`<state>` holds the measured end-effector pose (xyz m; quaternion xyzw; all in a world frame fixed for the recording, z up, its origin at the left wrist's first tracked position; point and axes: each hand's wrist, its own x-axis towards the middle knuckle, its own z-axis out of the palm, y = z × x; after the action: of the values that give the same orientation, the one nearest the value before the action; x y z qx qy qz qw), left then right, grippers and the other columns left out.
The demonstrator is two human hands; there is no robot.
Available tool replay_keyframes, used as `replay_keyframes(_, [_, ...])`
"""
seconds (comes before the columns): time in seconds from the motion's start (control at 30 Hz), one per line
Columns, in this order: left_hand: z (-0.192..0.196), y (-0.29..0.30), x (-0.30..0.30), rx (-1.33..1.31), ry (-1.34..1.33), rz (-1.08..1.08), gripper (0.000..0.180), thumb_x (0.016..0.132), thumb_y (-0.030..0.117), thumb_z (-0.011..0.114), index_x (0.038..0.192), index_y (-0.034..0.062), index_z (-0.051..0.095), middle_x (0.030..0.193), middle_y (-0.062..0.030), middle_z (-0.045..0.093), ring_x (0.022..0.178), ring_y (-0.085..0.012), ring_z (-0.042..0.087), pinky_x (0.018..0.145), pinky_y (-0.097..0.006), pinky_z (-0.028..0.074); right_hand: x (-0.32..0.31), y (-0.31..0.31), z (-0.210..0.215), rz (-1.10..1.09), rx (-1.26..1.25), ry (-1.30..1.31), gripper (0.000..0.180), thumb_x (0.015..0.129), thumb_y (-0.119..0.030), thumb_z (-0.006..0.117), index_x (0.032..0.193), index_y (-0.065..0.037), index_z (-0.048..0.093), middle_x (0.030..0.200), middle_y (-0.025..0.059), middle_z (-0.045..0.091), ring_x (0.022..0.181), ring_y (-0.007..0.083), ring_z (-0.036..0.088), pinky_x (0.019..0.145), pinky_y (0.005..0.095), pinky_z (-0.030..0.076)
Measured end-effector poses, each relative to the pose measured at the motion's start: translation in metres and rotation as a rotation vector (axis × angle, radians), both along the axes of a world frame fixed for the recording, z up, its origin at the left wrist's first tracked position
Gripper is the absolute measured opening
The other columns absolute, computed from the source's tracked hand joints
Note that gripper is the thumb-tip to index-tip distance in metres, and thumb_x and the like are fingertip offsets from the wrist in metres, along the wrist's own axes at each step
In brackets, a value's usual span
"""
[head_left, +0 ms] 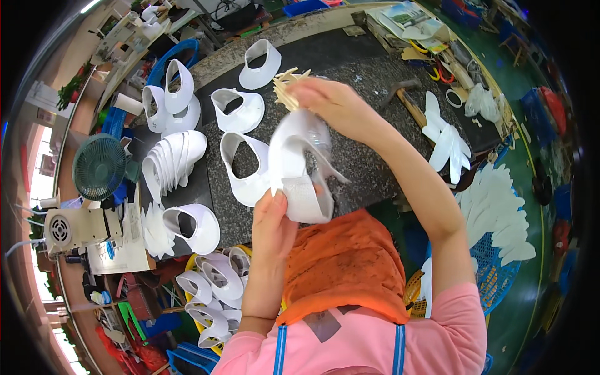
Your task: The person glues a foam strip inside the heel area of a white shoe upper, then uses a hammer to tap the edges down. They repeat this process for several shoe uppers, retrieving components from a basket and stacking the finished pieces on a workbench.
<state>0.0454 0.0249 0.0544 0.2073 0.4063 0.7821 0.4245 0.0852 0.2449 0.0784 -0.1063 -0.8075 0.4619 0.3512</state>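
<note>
A white shoe upper (303, 197) is tilted up over the near edge of the dark speckled worktop. My left hand (272, 215) is closed on its lower side, thumb on the outer face. Beyond it, my right hand (322, 103) is at a bunch of pale thin sticks (287, 84), slightly blurred. Its fingers are drawn together, and what they pinch is hidden. A clear plastic container (320, 134) shows partly behind the upper. Close on the left stands another white upper (232, 181), with a third upper (240, 115) farther back.
A nested stack of white uppers (175, 159) lies at left, near a green fan (99, 167). A hammer (409, 103) and flat white pieces (447, 140) are at right. Below left, a yellow basket (195, 312) holds uppers; a blue basket (500, 284) with white pieces stands at right.
</note>
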Motion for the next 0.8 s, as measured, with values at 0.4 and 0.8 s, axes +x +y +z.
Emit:
replay_keyframes(0.4, [-0.019, -0.033, -0.057, 0.259, -0.267, -0.172, 0.039, 0.100, 0.032, 0.042, 0.114, -0.0016, 0.056, 0.093, -0.0125, 0.063, 0.086, -0.0218, 0.062, 0.084, -0.039, 0.049, 0.074, -0.003, 0.025, -0.239, 0.709, 0.357, 0.011, 0.072, -0.004, 0.070, 0.083, -0.008, 0.068, 0.079, 0.0052, 0.063, 0.076, 0.0224, 0.060, 0.068, 0.0336, 0.049])
replay_keyframes(0.8, [0.006, 0.013, 0.027, 0.146, 0.086, 0.364, 0.029, 0.100, 0.009, 0.044, 0.125, -0.0041, 0.051, 0.120, -0.0124, 0.060, 0.108, -0.0198, 0.061, 0.092, -0.033, 0.050, 0.050, -0.088, 0.010, -0.136, 0.766, 0.202, 0.028, 0.073, -0.011, 0.070, 0.097, 0.002, 0.064, 0.091, 0.0099, 0.061, 0.072, 0.0208, 0.063, 0.058, 0.0291, 0.053])
